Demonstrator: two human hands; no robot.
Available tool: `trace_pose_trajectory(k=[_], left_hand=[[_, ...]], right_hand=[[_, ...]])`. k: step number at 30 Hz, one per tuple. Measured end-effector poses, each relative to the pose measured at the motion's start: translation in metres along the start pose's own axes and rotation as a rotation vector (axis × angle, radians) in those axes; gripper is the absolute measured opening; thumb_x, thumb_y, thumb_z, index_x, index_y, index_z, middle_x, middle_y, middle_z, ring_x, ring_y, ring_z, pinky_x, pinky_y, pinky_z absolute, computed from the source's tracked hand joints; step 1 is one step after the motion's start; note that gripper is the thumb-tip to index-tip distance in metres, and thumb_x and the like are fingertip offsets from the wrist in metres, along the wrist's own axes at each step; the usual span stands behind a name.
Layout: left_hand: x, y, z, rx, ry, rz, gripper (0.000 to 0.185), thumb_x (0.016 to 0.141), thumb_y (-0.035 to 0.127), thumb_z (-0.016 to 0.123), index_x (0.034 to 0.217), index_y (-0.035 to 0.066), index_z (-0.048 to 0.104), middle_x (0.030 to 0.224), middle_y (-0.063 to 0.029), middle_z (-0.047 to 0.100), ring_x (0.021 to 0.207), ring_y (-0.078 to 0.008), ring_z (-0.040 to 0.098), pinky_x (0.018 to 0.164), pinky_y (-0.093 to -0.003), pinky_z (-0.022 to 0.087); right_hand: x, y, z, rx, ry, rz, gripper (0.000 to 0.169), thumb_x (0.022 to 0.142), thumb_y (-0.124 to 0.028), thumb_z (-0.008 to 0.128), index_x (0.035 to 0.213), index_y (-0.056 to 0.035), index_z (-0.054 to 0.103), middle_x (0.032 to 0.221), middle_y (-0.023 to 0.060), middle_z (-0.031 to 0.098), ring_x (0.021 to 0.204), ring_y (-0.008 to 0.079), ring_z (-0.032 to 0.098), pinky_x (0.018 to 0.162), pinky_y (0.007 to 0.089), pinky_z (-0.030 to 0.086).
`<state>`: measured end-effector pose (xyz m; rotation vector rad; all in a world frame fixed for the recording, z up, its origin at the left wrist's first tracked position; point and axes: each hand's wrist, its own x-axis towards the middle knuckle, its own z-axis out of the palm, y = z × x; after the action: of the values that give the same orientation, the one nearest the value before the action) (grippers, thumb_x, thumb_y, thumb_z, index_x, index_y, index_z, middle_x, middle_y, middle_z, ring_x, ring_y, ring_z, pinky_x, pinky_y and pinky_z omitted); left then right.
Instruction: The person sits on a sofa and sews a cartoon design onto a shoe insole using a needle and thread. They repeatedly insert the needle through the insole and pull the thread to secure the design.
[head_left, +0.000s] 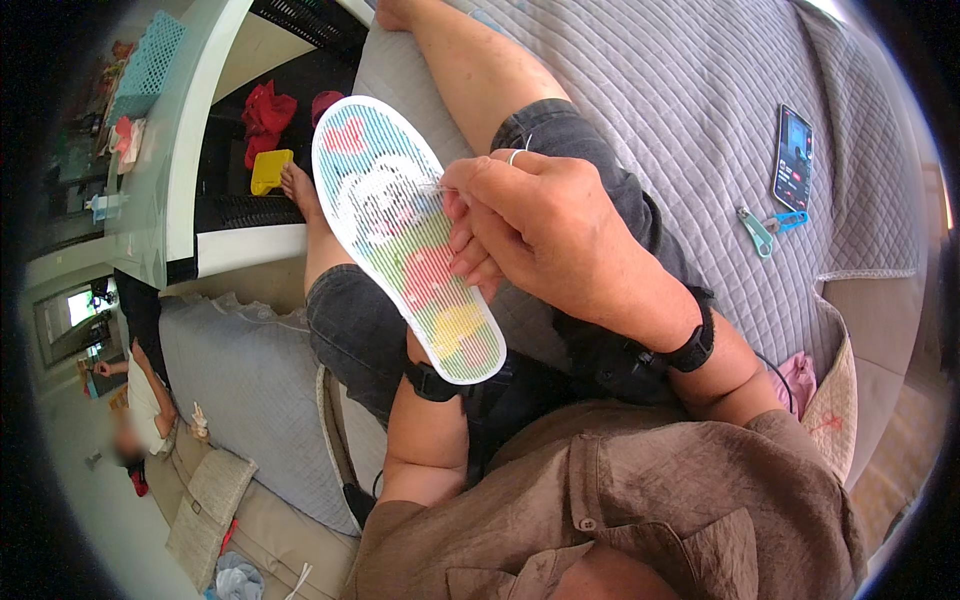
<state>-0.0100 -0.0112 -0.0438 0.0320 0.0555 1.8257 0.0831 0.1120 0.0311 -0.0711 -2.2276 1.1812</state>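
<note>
A shoe insole (405, 247) with a white edge lies above my lap, its face covered by a cross-stitch pattern with a red heart, a white animal face, and red and yellow patches. My right hand (525, 225) is at the insole's right edge, thumb and forefinger pinched on white thread (431, 185); whether a needle is between them cannot be told. A ring is on one finger. My left hand is hidden behind the insole; only the wrist with a black band (429, 381) and the forearm show below it.
A smartphone (793, 159), teal thread snips (756, 232) and a blue clip-like item (786, 221) lie on the grey quilted sofa cover (697, 82). At the left stands a glass-topped table (154, 202) with a teal basket (150, 64). Another person (150, 390) sits farther off, lower left.
</note>
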Motion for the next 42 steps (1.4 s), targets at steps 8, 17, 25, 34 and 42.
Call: trace_pose_trajectory(k=[8, 17, 25, 34, 42], left_hand=[[-0.001, -0.011, 0.028, -0.013, 0.156, 0.087, 0.035, 0.096, 0.043, 0.045, 0.091, 0.008, 0.043, 0.073, -0.0035, 0.047, 0.055, -0.0108, 0.046, 0.048, -0.0222, 0.039], [0.009, -0.005, 0.038, 0.787, 0.279, 0.222, 0.016, 0.096, 0.017, 0.053, 0.094, 0.002, 0.059, 0.088, -0.0046, 0.065, 0.074, -0.0089, 0.059, 0.069, -0.0219, 0.049], [0.008, 0.004, 0.03, 1.319, 0.479, 0.493, 0.019, 0.095, 0.014, 0.056, 0.084, 0.0, 0.061, 0.074, 0.0022, 0.059, 0.067, -0.0022, 0.05, 0.058, -0.0183, 0.041], [0.01, -0.003, 0.036, 1.456, 0.465, 0.487, 0.021, 0.095, 0.016, 0.056, 0.083, 0.0, 0.059, 0.072, 0.0032, 0.056, 0.067, -0.0009, 0.047, 0.057, -0.0183, 0.04], [0.009, 0.003, 0.037, 1.472, 0.486, 0.683, 0.021, 0.095, 0.015, 0.056, 0.081, -0.001, 0.058, 0.068, 0.0032, 0.057, 0.062, -0.0011, 0.046, 0.053, -0.0189, 0.038]], right_hand=[[-0.001, 0.004, -0.002, 0.077, 0.028, 0.014, 0.011, 0.084, 0.003, 0.052, 0.091, 0.0029, 0.06, 0.07, 0.0124, 0.062, 0.065, 0.0248, 0.066, 0.061, 0.0302, 0.052], [0.003, 0.012, -0.017, 0.553, -0.143, 0.477, 0.009, 0.087, -0.002, 0.051, 0.092, 0.0017, 0.057, 0.064, 0.0107, 0.06, 0.057, 0.0189, 0.062, 0.053, 0.0302, 0.049], [0.007, 0.023, -0.008, -0.487, 0.354, -0.154, 0.022, 0.075, 0.001, 0.057, 0.097, -0.0006, 0.056, 0.095, 0.0156, 0.057, 0.091, 0.0353, 0.054, 0.079, 0.04, 0.046], [0.006, 0.012, 0.001, 0.446, 0.158, 0.162, 0.007, 0.089, -0.003, 0.051, 0.096, 0.0007, 0.051, 0.088, 0.015, 0.058, 0.084, 0.0297, 0.061, 0.076, 0.0371, 0.054], [0.011, 0.041, -0.061, 0.489, 0.78, 0.131, 0.015, 0.099, -0.012, 0.043, 0.095, 0.0018, 0.046, 0.064, 0.0039, 0.047, 0.054, 0.0118, 0.052, 0.06, 0.0334, 0.058]])
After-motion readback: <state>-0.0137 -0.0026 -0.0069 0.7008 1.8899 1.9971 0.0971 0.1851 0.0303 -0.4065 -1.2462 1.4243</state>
